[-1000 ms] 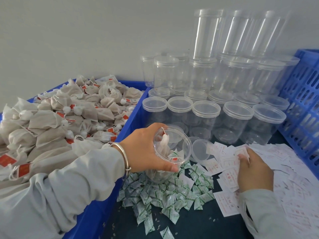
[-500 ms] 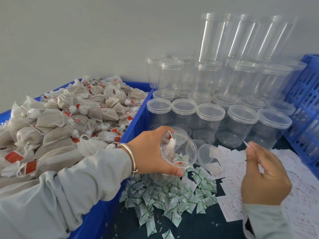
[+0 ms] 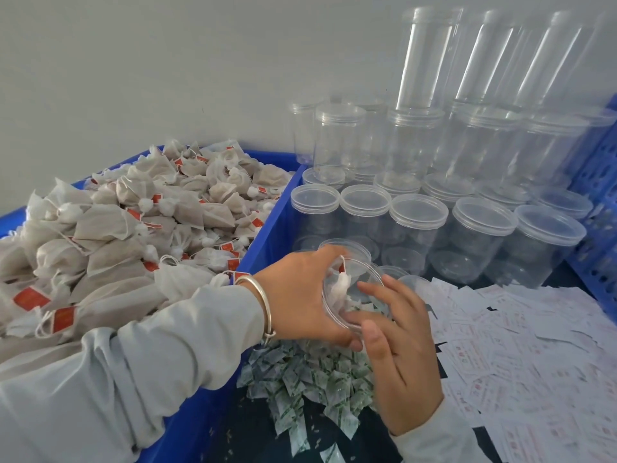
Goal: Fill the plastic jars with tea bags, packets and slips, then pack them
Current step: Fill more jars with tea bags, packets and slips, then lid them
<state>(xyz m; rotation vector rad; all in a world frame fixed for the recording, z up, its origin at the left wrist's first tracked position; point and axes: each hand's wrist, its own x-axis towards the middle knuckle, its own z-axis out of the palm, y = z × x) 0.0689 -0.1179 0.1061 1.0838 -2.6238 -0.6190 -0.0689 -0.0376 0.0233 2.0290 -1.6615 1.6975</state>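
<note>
We tilt jar [image 3: 354, 292] mouth toward us, left hand [image 3: 300, 295] gripping wall; right hand [image 3: 397, 342] fingers extended at rim, slip unseen.

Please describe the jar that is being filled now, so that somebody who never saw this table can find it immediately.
Start at the blue bin heaped with tea bags; beside its right wall lie green-printed packets. Above them the left hand grips the open jar. Unlike the lidded, empty jars behind, it is tilted, lidless, with tea bags inside.
</note>
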